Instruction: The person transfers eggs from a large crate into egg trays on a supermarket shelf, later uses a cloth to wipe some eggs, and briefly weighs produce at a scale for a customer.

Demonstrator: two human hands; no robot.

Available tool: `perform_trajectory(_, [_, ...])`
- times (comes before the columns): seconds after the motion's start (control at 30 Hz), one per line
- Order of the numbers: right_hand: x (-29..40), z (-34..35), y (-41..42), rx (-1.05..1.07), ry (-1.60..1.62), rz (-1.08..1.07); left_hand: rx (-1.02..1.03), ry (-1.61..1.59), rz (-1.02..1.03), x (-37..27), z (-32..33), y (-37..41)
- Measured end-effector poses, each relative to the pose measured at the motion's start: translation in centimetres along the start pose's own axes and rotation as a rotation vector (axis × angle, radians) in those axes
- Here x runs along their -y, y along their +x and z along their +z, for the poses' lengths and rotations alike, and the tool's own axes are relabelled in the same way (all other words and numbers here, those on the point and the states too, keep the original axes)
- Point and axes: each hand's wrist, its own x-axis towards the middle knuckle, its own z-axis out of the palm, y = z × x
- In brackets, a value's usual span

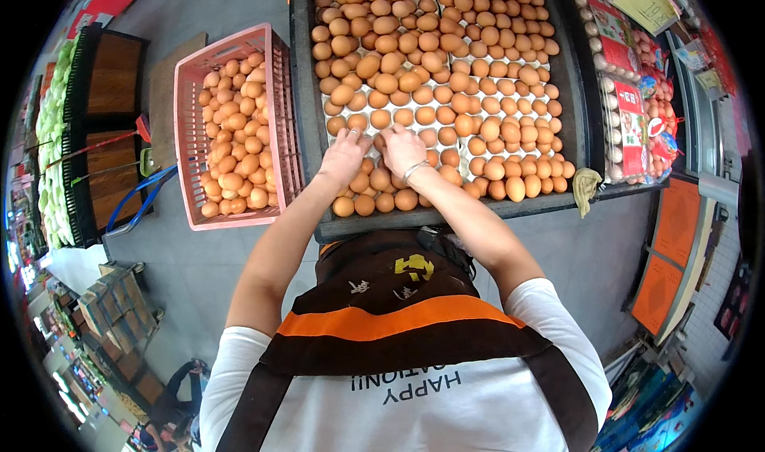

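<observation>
Brown eggs (425,115) fill several pale moulded egg trays (464,164) inside a dark-framed display stand (303,93) before me. In places they are stacked in more than one layer, mostly towards the far side. My left hand (346,155) reaches down over the near left tray, its fingertips among the eggs. Close beside it, my right hand (404,150) has its fingers bent down on the same tray. A brown egg (379,142) shows partly between the two hands. My fingers hide whether either hand grips an egg.
Left of the stand is a pink plastic basket (183,153) heaped with loose brown eggs (239,147). A crumpled cloth (586,190) hangs at the stand's near right corner. Packaged eggs (611,117) stand to the right. Leafy vegetables (52,147) lie far left; a person (173,404) is behind.
</observation>
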Motion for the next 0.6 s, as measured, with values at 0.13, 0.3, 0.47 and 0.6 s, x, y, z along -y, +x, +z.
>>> perform_trajectory(0.13, [-0.2, -2.1, 0.6, -0.111, 0.108, 0.032, -0.044, -0.119, -0.113, -0.5, -1.9, -0.8])
perform_trajectory(0.3, [0.5, -2.1, 3.3, -0.186, 0.061, -0.151, -0.231, 0.243, -0.078, 1.8, -4.1, 0.6])
perform_trajectory(0.47, [3.3, -0.2, 4.7, -0.014, -0.156, -0.188, -0.087, 0.522, -0.068, 3.5, -3.2, 2.0])
perform_trajectory(0.6, [3.0, 1.4, 5.7, -0.028, -0.144, -0.118, -0.079, 0.546, -0.07, 3.3, -3.1, 2.3])
